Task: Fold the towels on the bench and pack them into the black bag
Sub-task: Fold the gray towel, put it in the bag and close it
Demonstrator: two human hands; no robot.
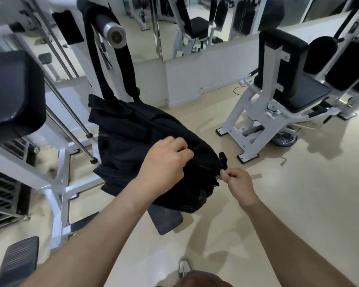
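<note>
Because the black bag hangs by its straps from the padded bar above it, it may swing: the left hand clamps its top fabric, while the right hand pinches something small, probably a zipper pull, at its near end. No towels show.

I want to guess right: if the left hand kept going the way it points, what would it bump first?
Probably the black fabric bag: the left hand already rests curled on it.
</note>
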